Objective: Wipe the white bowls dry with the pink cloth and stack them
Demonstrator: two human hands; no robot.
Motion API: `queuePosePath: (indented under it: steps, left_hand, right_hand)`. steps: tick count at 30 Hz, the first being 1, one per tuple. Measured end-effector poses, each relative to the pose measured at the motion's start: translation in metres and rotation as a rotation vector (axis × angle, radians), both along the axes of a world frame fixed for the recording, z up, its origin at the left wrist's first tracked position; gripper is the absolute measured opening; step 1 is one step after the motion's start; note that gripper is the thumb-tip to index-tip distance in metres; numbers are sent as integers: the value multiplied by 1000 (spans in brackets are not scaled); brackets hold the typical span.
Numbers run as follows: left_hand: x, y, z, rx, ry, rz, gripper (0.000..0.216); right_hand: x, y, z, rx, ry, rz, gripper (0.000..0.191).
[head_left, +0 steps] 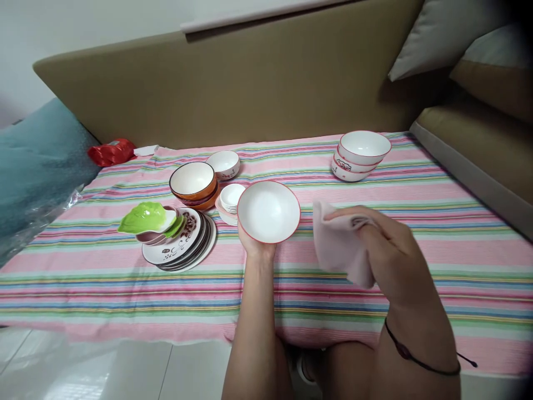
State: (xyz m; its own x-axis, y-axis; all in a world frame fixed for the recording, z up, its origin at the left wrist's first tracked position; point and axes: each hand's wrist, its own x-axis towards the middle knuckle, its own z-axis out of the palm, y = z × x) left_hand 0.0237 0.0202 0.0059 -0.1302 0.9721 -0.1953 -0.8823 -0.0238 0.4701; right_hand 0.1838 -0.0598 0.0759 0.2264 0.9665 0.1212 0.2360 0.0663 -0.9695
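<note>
A white bowl (268, 212) with a thin red rim is held up over the striped cloth, its inside tilted toward me. My left hand (257, 247) supports it from beneath, the fingers mostly hidden behind the bowl. To the right of the bowl, my right hand (385, 250) grips a pale pink cloth (341, 244) that hangs down from the fingers. The cloth and the bowl are apart. Just behind the bowl's left side stands a small stack of white dishes (231, 196).
Stacked red-rimmed bowls (364, 147) stand at the back right. On the left are orange bowls (192, 182), a white bowl (225, 164), a pile of plates (175, 253) and a green leaf-shaped dish (144, 216). A red bundle (111, 152) lies farther back. Cushions (449, 39) rest on the right.
</note>
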Motion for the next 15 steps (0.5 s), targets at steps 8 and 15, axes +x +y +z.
queuePosePath:
  steps: [8,15]
  left_hand:
    - [14,0,2,-2,13,-75,31]
    - [16,-3,0,-4,30,-68,38]
  right_hand:
    - [-33,22,-20,-57,630,-125,40]
    - [-50,13,-17,207,120,-540,25]
